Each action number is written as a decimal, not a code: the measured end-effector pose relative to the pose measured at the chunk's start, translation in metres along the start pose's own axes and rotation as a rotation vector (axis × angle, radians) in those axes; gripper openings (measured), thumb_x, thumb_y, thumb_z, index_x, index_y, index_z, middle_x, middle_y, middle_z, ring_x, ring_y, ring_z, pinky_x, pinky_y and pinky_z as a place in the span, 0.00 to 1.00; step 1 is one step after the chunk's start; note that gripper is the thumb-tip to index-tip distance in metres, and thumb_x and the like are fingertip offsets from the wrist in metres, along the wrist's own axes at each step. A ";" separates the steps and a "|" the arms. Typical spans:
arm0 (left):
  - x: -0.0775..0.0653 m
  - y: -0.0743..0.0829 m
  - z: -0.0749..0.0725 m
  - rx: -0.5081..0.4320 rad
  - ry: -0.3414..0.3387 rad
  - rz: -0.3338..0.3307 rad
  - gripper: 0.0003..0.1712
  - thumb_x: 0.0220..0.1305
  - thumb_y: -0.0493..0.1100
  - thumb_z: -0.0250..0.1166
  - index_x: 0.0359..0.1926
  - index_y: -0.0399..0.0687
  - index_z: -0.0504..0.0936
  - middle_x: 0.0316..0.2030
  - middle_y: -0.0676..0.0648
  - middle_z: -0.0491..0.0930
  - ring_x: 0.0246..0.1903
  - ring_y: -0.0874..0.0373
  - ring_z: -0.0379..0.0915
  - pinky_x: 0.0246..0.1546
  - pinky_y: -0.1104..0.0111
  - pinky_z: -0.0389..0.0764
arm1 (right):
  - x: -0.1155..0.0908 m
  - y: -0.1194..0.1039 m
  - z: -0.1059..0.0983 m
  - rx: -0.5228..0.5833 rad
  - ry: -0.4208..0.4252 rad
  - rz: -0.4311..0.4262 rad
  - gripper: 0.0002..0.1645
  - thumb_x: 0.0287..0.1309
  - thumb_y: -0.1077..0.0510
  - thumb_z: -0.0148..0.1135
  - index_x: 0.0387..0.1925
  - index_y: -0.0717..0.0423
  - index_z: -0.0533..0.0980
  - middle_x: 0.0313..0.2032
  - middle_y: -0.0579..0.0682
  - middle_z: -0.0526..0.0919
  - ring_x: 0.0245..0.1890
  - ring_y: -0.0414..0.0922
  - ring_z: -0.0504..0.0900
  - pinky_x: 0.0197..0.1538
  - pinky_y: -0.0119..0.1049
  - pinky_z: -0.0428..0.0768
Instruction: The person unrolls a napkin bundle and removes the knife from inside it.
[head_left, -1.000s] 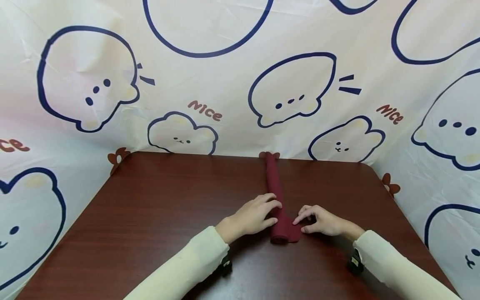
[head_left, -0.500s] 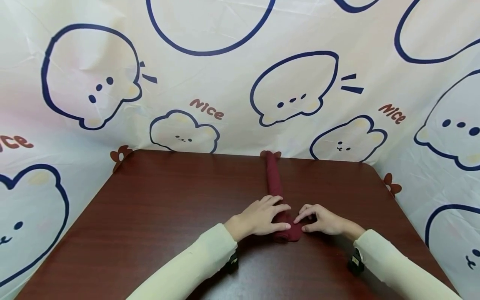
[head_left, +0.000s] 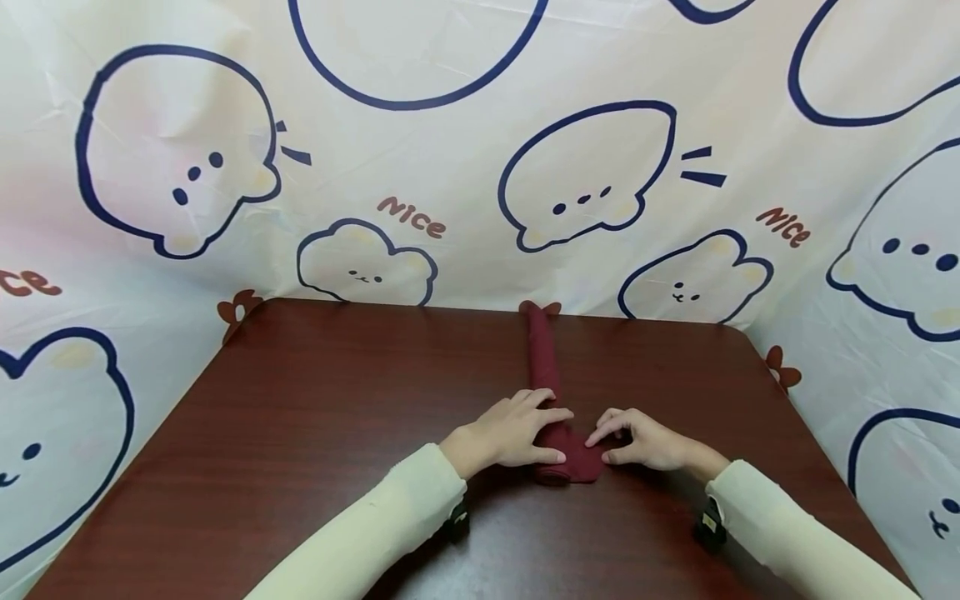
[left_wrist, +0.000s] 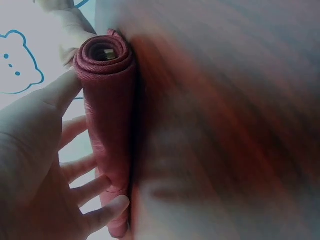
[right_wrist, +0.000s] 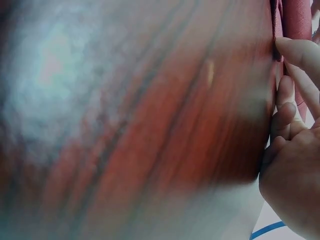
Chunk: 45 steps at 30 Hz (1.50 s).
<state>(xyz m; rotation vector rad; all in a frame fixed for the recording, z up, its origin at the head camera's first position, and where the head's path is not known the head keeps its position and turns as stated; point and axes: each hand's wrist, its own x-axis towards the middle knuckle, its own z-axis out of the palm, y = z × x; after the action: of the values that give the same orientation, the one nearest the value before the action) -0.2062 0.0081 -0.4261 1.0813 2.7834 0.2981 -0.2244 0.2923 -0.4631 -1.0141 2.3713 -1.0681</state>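
A dark red cloth point(head_left: 543, 358) lies on the table as a long narrow roll pointing away from me, its near end showing wound layers. The left wrist view looks into the end of the roll point(left_wrist: 106, 50), where something small and metallic glints. My left hand point(head_left: 504, 429) rests on the near half of the roll from the left, fingers spread across it and thumb close to the end. A flat flap point(head_left: 583, 462) extends to the right of the roll. My right hand point(head_left: 651, 442) pinches the flap's right edge with thumb and index finger, its other fingers bent.
The dark brown wooden table point(head_left: 360, 375) meets a pale curtain point(head_left: 465, 167) printed with cartoon outlines at the back and both sides. The roll's far end reaches the table's back edge. Black wrist devices sit under both pale sleeves point(head_left: 780, 517).
My left hand rolled the cloth to the right over its flap, then back slightly to the left, so more of the flap shows again. My right hand has stayed in place.
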 end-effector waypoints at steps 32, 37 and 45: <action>-0.033 -0.044 -0.010 -0.241 -0.028 -0.052 0.34 0.63 0.60 0.69 0.69 0.63 0.73 0.74 0.48 0.65 0.73 0.48 0.63 0.70 0.51 0.69 | -0.001 -0.005 0.001 0.022 0.027 -0.003 0.13 0.62 0.60 0.68 0.49 0.52 0.86 0.44 0.53 0.80 0.43 0.46 0.73 0.47 0.34 0.71; -0.037 -0.052 -0.009 -0.264 -0.029 -0.040 0.33 0.63 0.59 0.70 0.68 0.62 0.74 0.73 0.47 0.67 0.72 0.48 0.64 0.70 0.51 0.69 | -0.002 -0.003 0.001 0.013 0.021 -0.024 0.14 0.62 0.60 0.68 0.49 0.52 0.86 0.44 0.52 0.79 0.42 0.45 0.73 0.46 0.34 0.72; -0.040 -0.056 -0.007 -0.315 -0.024 -0.043 0.34 0.63 0.57 0.71 0.68 0.62 0.73 0.73 0.45 0.66 0.72 0.45 0.63 0.70 0.48 0.68 | -0.002 -0.001 0.000 0.009 0.025 -0.014 0.14 0.62 0.59 0.69 0.50 0.51 0.86 0.45 0.51 0.80 0.43 0.44 0.73 0.47 0.33 0.71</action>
<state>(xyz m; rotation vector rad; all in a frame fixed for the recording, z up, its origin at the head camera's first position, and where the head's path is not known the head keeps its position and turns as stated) -0.2146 -0.0607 -0.4303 0.9401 2.6153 0.6852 -0.2227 0.2929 -0.4623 -1.0217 2.3802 -1.1014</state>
